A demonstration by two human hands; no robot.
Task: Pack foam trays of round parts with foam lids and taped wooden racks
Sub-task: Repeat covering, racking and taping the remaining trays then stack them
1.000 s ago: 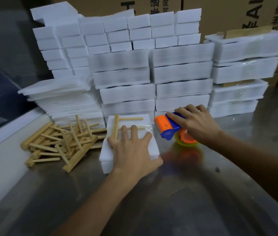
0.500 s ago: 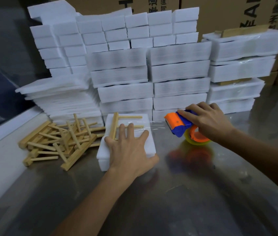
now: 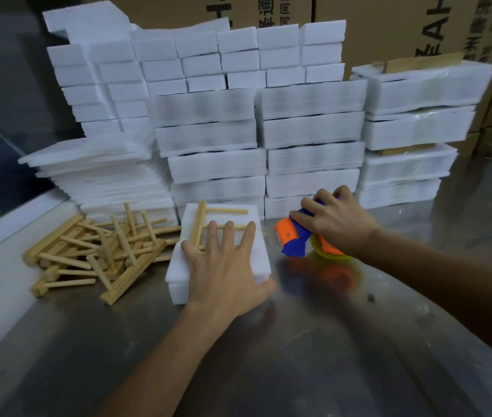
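On the steel table (image 3: 299, 356), before stacked foam, the left hand (image 3: 226, 266) presses spread fingers on a foam pack (image 3: 223, 210) bearing a wooden rack (image 3: 201, 227); the right hand (image 3: 338, 224) grips the tape dispenser (image 3: 291, 239). Taping seems under way; loose racks (image 3: 94, 254) remain.

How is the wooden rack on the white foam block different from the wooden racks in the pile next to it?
The wooden rack on the foam block lies flat by itself; the pile of racks is jumbled, pieces crossing and tilting.
The rack on the block is pressed down by the left hand; no hand touches the pile.
That rack rests on white foam; the pile sits on the metal table.
Both are the same pale wood, a bar with pegs.
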